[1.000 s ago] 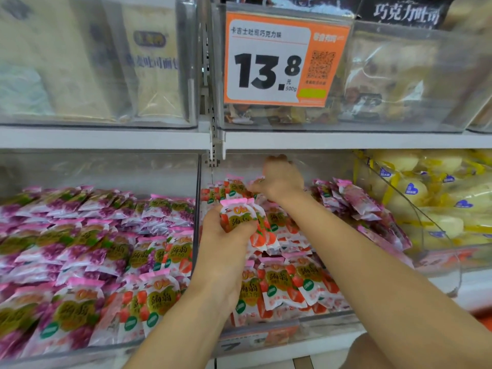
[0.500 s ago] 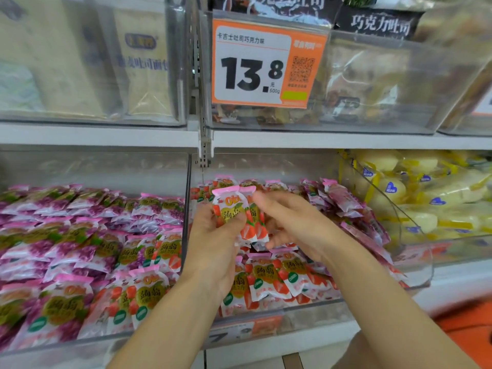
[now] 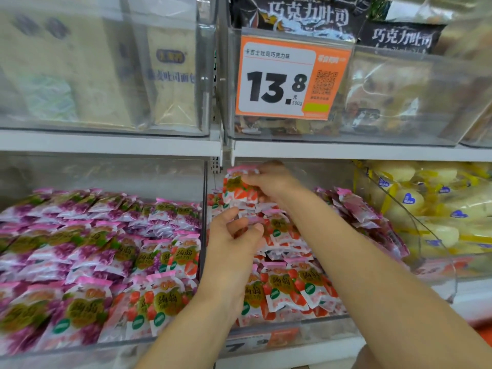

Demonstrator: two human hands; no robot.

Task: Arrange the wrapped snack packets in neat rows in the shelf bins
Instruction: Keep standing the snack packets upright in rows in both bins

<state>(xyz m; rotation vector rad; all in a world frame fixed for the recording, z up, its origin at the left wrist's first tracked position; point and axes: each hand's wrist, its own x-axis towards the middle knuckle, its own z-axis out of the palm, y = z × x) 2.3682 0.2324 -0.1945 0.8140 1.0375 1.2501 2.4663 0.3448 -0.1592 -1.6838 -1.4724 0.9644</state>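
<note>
Right hand [image 3: 269, 182] grips a strawberry packet [image 3: 238, 191], maybe a small stack, fingers curled round its right edge. The packet is upright, above the rear of the middle bin [image 3: 292, 339], just under the shelf edge [image 3: 346, 151]. Left hand [image 3: 234, 238] is lower, over the strawberry pile [image 3: 300, 286] in the same bin, with fingers curled and tips at a pink packet edge; cannot tell if it is pinching. The pile lies in overlapping rows sloping toward the front. Left bin [image 3: 106, 344] has purple packets [image 3: 80, 235] with a few strawberry ones at its right side. Right bin holds yellow packs [image 3: 426, 203]. Orange price tag [image 3: 290, 78] reads 13.8 on the upper bin.
</note>
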